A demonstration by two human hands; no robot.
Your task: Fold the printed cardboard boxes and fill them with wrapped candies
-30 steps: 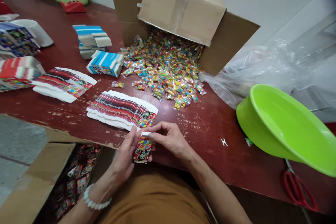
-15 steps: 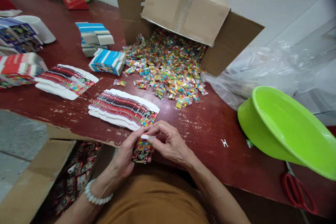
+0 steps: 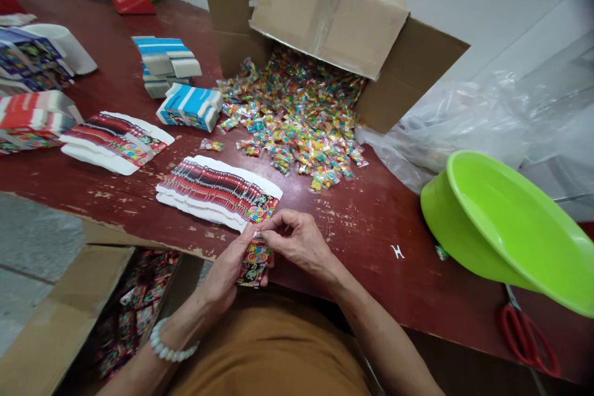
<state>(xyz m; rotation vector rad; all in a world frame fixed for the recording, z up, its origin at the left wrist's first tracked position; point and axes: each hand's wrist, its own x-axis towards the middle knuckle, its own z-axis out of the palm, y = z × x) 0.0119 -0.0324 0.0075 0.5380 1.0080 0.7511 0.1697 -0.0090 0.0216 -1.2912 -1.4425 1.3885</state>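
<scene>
My left hand grips a small red printed box from its left side, at the near edge of the table. My right hand pinches the white flap at the top of that same box, fingers curled down on it. Just beyond the hands lies a fanned stack of flat red box blanks. Farther back a pile of small colourful candy packets spills from a tipped cardboard carton.
A second stack of red blanks and blue striped boxes lie at the left. Green basins sit at the right, with red scissors near them. An open carton of finished boxes stands below the table's left edge. Clear plastic sheeting lies behind the basins.
My right fingers have pressed the white top flap down onto the red box. The box stays in my left hand at the same spot.
</scene>
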